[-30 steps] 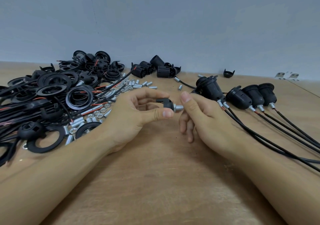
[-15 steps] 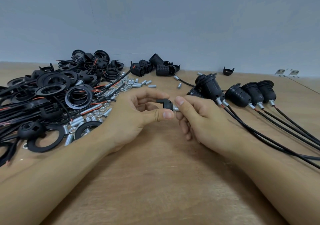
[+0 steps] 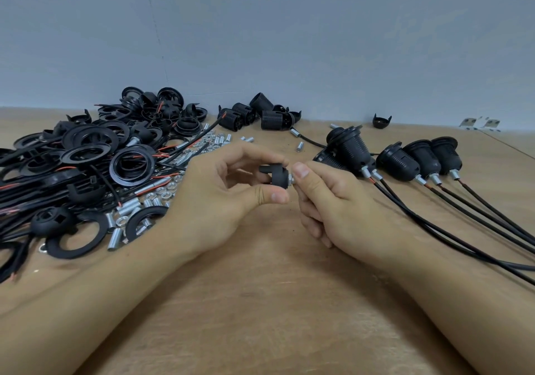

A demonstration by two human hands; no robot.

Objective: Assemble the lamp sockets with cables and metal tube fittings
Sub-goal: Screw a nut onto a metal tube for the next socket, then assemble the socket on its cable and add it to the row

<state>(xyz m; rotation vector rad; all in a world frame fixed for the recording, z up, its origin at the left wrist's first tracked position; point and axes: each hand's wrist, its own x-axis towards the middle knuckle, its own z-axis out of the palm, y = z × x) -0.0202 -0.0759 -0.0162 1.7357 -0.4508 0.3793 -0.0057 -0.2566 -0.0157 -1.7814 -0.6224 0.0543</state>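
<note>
My left hand (image 3: pixel 220 198) holds a small black socket cap (image 3: pixel 275 174) between the thumb below and the curled fingers above, just over the table (image 3: pixel 260 302). My right hand (image 3: pixel 333 207) meets it from the right: thumb and forefinger pinch a short metal tube (image 3: pixel 291 178) that sticks out of the cap's right end, and the other fingers are curled under. Only a little of the tube shows between my fingertips. To the right lie finished sockets (image 3: pixel 399 165) in a row, each with a metal fitting and a black cable (image 3: pixel 463 230) running to the near right. To the left is a big pile of black rings (image 3: pixel 86 154), caps and wires, with loose tubes and nuts (image 3: pixel 156 198) at its near edge. At the far side, by the wall, lie some threaded socket bodies (image 3: pixel 254 113) and one lone cap (image 3: pixel 381 121).
</note>
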